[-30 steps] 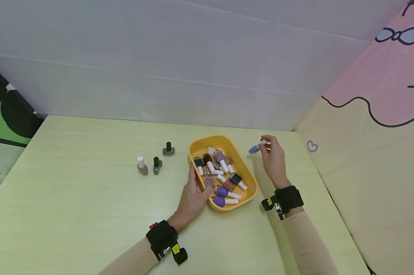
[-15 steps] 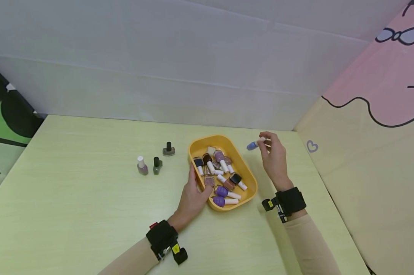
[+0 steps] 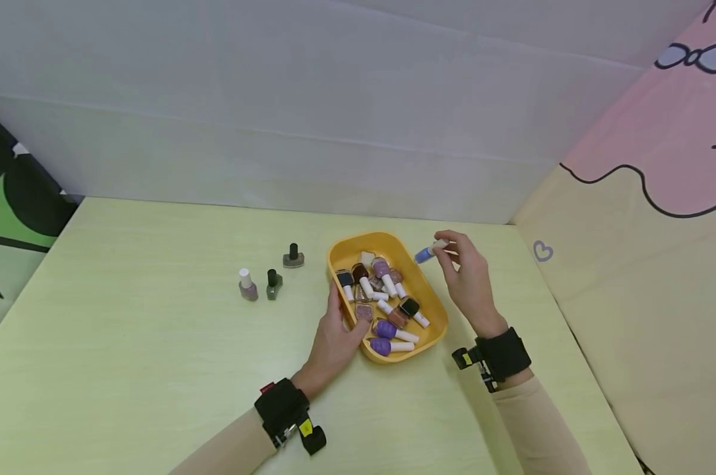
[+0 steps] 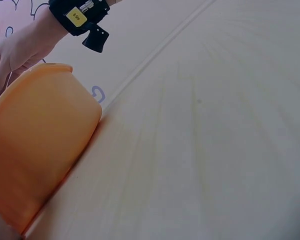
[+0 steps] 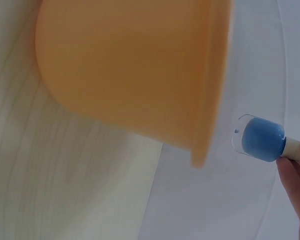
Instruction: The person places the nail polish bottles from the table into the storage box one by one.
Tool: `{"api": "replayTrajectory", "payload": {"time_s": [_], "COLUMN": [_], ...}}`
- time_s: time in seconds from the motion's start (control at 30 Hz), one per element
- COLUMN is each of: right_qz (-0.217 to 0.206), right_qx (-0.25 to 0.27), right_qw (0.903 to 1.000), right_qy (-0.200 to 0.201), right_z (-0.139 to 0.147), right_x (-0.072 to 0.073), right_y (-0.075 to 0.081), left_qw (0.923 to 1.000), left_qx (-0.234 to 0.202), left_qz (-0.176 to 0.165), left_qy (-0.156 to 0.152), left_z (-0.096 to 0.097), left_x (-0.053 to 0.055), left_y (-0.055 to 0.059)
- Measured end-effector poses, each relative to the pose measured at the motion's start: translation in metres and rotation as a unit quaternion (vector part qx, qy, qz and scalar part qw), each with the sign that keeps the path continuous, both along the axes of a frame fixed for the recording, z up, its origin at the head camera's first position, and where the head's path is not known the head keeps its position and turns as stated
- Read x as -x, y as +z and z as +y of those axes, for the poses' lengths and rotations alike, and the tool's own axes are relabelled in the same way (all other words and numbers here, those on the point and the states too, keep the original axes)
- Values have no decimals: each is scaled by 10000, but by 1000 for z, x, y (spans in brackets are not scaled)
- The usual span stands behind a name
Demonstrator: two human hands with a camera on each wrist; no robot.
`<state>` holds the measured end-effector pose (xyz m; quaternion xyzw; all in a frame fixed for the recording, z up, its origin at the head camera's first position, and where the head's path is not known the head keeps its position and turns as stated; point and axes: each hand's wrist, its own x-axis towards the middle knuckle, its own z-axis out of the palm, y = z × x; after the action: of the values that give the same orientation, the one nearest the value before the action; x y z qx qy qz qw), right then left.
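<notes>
My right hand pinches a blue nail polish bottle by its white cap, just off the right rim of a yellow-orange tub. In the right wrist view the blue bottle points its glass base toward the tub's rim, apart from it. My left hand grips the tub's left side, thumb over the rim. Inside lie several nail polish bottles, among them two purple ones with white caps, a lilac bottle and a brown bottle. In the left wrist view the tub's outer wall fills the left.
Left of the tub, three nail polish bottles stand on the pale table: a mauve bottle with a white cap, a grey-green bottle and a grey bottle with black caps. A white wall covering rises behind.
My right hand has brought the blue nail polish bottle leftward and slightly up, closer to the tub's rim. The left hand and the tub have stayed in place.
</notes>
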<state>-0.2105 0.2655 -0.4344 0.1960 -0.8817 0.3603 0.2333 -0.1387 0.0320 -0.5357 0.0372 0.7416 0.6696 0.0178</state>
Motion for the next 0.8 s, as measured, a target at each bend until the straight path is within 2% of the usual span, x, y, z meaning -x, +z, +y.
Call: {"api": "replayTrajectory", "payload": {"time_s": [0.2, 0.47, 0.8], "right_qz": [-81, 49, -114], "right_qx": [-179, -720, -1145], "right_qw": [9995, 9932, 9805], "right_qy": [251, 919, 1596], "right_z": [-5, -20, -36], "right_x": [-6, -15, -26], "right_y": [5, 13, 2], "left_qw": [9999, 10000, 9997], "left_qx": [-32, -52, -40], "left_qz": [98, 73, 240], "left_qy": [-27, -38, -53], "left_z": [0, -1, -2], "left_x": [-1, 0, -1], "left_y": [4, 7, 3]}}
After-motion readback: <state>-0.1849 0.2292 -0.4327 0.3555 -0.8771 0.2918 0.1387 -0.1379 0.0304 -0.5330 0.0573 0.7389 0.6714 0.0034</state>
